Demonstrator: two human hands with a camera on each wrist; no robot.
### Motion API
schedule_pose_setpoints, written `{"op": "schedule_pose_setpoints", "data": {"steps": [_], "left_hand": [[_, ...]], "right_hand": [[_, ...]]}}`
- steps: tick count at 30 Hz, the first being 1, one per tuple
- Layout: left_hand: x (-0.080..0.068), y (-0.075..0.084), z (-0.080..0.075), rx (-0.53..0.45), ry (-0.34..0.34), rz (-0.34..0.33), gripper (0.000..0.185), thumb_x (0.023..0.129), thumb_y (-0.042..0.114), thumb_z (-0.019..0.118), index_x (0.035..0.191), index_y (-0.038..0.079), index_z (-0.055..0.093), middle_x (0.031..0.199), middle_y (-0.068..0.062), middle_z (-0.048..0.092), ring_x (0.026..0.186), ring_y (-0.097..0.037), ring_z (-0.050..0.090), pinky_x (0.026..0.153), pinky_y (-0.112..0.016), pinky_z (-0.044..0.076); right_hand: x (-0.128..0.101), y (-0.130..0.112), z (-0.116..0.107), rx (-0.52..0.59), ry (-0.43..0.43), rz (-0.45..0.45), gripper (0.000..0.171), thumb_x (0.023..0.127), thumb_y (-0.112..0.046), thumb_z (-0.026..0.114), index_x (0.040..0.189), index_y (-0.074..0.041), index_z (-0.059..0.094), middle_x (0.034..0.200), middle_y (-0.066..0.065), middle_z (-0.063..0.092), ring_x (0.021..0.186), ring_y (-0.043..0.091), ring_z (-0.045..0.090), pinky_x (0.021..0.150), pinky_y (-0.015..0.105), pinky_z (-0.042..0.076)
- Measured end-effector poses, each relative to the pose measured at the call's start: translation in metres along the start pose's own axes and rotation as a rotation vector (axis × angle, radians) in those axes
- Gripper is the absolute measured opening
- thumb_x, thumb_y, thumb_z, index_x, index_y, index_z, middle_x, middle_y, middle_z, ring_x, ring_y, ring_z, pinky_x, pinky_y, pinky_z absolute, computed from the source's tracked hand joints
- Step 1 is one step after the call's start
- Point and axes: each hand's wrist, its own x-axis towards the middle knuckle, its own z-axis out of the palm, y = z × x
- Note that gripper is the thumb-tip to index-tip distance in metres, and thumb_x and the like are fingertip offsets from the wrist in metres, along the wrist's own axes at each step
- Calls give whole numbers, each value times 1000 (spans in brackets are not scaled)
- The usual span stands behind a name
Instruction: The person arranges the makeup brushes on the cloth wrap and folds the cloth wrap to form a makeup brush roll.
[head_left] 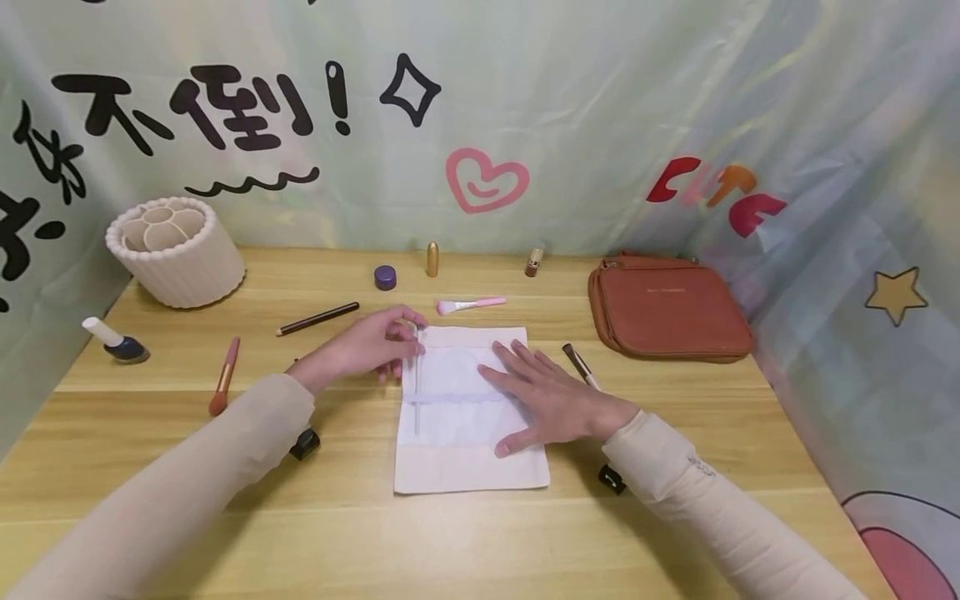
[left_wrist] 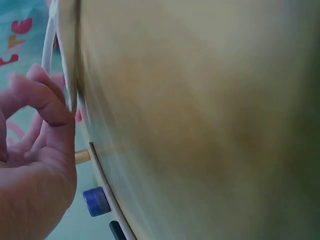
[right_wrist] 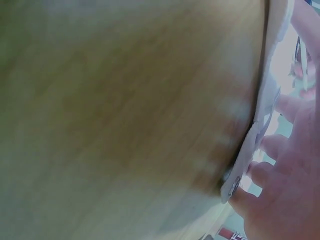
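Observation:
A white cloth roll with stitched pockets [head_left: 468,467] lies flat on the wooden table, a wavy-edged band crossing its middle. At its upper left edge, my left hand [head_left: 367,343] pinches the upper part of a thin white stick [head_left: 417,412], which runs down along the cloth's left side. The left wrist view shows curled fingers [left_wrist: 42,97] by this slim white strip. My right hand [head_left: 551,400] rests on the cloth's right half with its fingers spread and straight. From the right wrist, the cloth's edge [right_wrist: 267,85] appears side-on beside the fingers.
Behind the cloth stand a purple jar [head_left: 385,277], a gold tube [head_left: 432,260] and a lipstick [head_left: 534,262]; a pink brush [head_left: 472,306] lies nearer. Left are a pencil [head_left: 318,319], powder brush [head_left: 225,375], nail polish [head_left: 120,343] and white holder [head_left: 187,271]. Right: brown case [head_left: 675,308], brush [head_left: 580,364].

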Motion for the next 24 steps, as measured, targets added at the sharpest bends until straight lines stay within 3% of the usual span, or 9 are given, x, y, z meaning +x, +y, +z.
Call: {"op": "schedule_pose_setpoints", "data": {"steps": [5,10,15,19,24], "left_hand": [[-11,0,7,141,-68,9,33,104,22,76,132,9,65,99,-6,69,63,-15,56,51,-24,43],[-17,-1,10,201,-91,4,19,104,23,75,119,12,71,100,-4,67,62,-14,53,51,-24,42],[-20,-1,11,240,-105,30,18,105,25,74,119,14,73,100,-5,68,59,-13,48,52,-25,41],[-22,1,1,265,-38,52,26,108,29,70,130,15,72,115,-6,69,61,-16,52,53,-27,45],[-28,3,-38,256,125,23,31,111,31,65,136,14,70,126,-11,68,72,-25,61,56,-30,48]], "right_hand": [[0,0,-1,4,-1,4,115,90,-73,76,176,-22,19,184,12,-5,170,40,-8,136,64,5],[1,1,0,6,-2,0,115,90,-73,76,176,-22,19,184,12,-5,170,40,-8,136,65,5],[0,1,1,2,-2,4,115,90,-72,76,176,-22,19,184,12,-5,170,41,-8,136,65,5],[0,1,1,11,-1,2,115,90,-72,77,176,-22,19,184,12,-6,170,41,-8,135,65,5],[1,0,0,11,-3,6,115,90,-71,77,176,-22,20,184,12,-5,170,41,-8,136,65,5]]}}
